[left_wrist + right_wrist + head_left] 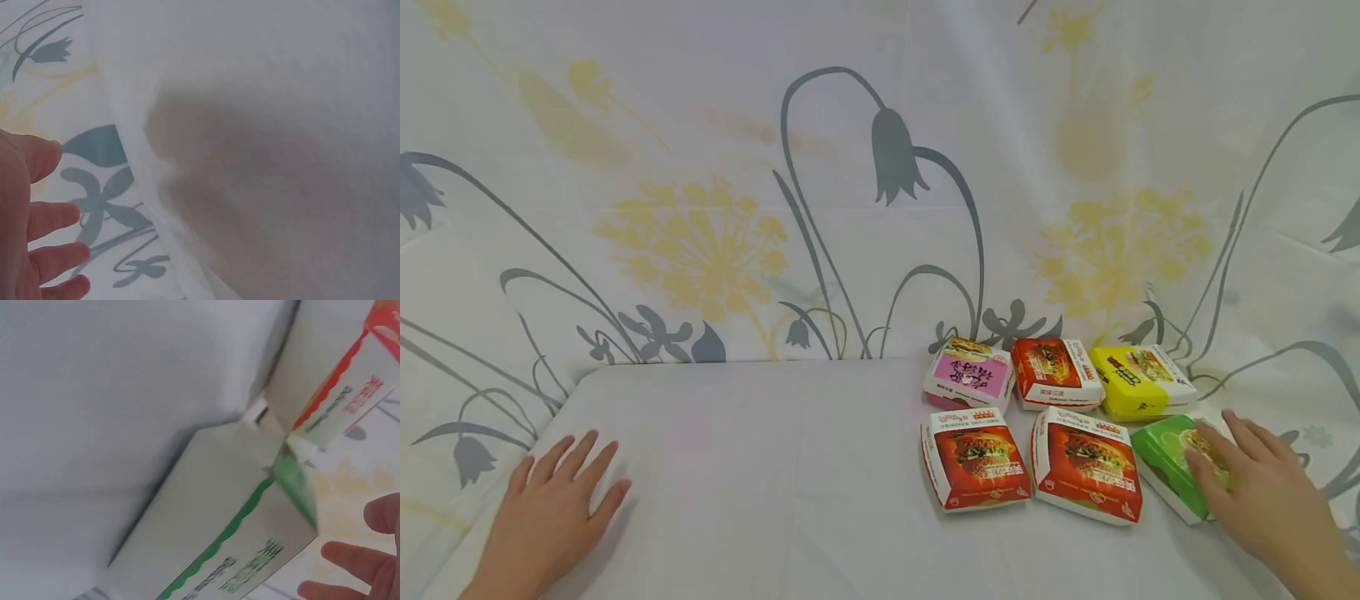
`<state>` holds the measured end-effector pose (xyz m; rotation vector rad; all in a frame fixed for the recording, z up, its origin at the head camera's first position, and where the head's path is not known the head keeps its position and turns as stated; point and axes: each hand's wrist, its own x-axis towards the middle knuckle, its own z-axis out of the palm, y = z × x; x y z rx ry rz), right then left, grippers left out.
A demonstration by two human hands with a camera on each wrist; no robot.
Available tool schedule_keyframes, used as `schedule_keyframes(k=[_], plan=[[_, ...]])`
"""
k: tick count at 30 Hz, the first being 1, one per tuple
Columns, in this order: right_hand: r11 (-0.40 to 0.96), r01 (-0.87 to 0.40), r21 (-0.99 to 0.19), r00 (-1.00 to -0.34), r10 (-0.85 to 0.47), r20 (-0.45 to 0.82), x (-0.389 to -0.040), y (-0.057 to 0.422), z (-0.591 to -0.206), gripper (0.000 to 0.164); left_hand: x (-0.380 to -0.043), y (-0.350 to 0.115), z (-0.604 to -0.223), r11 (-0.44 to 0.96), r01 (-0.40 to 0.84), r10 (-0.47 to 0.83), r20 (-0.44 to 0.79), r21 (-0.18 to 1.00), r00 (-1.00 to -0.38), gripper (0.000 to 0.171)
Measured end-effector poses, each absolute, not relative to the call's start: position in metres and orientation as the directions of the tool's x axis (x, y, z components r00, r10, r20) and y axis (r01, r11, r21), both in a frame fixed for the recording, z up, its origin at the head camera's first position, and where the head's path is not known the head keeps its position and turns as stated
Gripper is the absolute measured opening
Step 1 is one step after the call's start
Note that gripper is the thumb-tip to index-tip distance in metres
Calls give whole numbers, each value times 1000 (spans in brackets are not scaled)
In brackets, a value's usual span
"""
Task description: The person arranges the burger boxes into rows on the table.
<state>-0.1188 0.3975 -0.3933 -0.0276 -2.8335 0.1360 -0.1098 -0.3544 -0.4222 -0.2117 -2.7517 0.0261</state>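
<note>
A reach, I'd guess: right hand (1262, 492) at the green box (1167, 457), fingers apart (left hand (553, 504) likewise). Gripping calls for closing them.

burger boxes (1086, 462): smooth card, slightly glossy | table cover (737, 467): matt cloth | backdrop (700, 125): smooth, faint sheen

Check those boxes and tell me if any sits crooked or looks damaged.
The green box, partly hidden by the right hand, looks askew: the gap between it and the red box beside it widens toward the viewer. No clear damage shows on the visible parts.
</note>
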Motion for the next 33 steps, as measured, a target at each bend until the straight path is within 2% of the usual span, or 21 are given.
schedule_keyframes(k=[11,21,27,33], plan=[[977,-139,-161,-918,-66,391,-119,361,-390,47,-116,-329,-422,952,256,187,349,165,-918,46],[948,-225,-227,-904,-116,412,-125,333,-386,43,-117,-305,-418,884,245,154,247,398,-957,48],[910,-254,-329,-919,-121,375,-128,315,-382,47,-116,-292,-418,825,248,159,213,508,-964,49],[884,-243,-400,-947,-127,295,-133,299,-377,51,-119,-277,-417,784,249,168,192,569,-967,49]])
